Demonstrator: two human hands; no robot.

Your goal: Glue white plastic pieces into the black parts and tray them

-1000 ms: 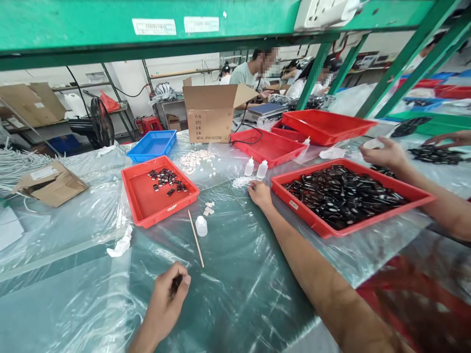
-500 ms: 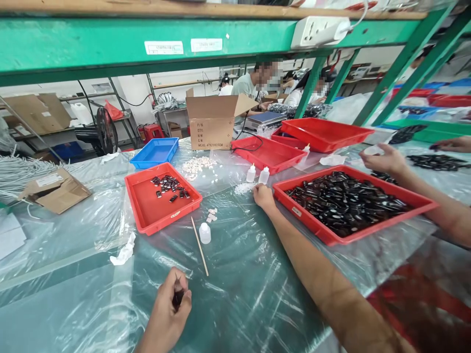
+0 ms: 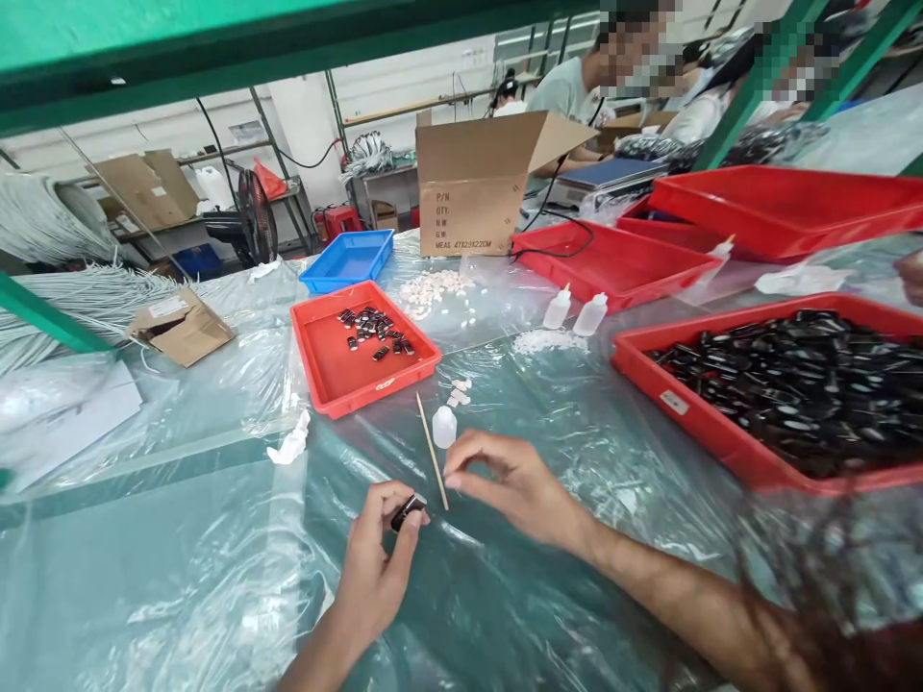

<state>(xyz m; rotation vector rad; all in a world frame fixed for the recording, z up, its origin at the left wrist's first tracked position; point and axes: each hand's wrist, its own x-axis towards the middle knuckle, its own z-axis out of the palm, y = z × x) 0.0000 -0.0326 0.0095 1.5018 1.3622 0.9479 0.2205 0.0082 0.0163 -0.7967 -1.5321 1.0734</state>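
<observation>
My left hand (image 3: 382, 553) pinches a small glossy black part (image 3: 409, 512) between thumb and fingers, low over the plastic-covered table. To its right, the fingertips of my right hand (image 3: 509, 476) are pressed together; whatever they hold is too small to make out. Just left of those fingertips lies a thin wooden stick (image 3: 432, 452). A small white bottle (image 3: 444, 427) stands beyond the stick, with a few pale pieces (image 3: 460, 391) behind it. Farther back, a heap of tiny white bits (image 3: 549, 341) lies before two white dropper bottles (image 3: 574, 311).
A red tray (image 3: 338, 375) with several black parts stands ahead; a blue tray (image 3: 346, 261) is behind it. At right, a large red tray (image 3: 674, 404) is full of black parts. Crumpled tissue (image 3: 289, 440) lies left. A green beam (image 3: 216, 58) crosses overhead. Co-workers sit beyond.
My right hand has come back from the heap of tiny white bits to beside my left hand. My left hand has risen slightly, showing the black part. The view has turned left and down.
</observation>
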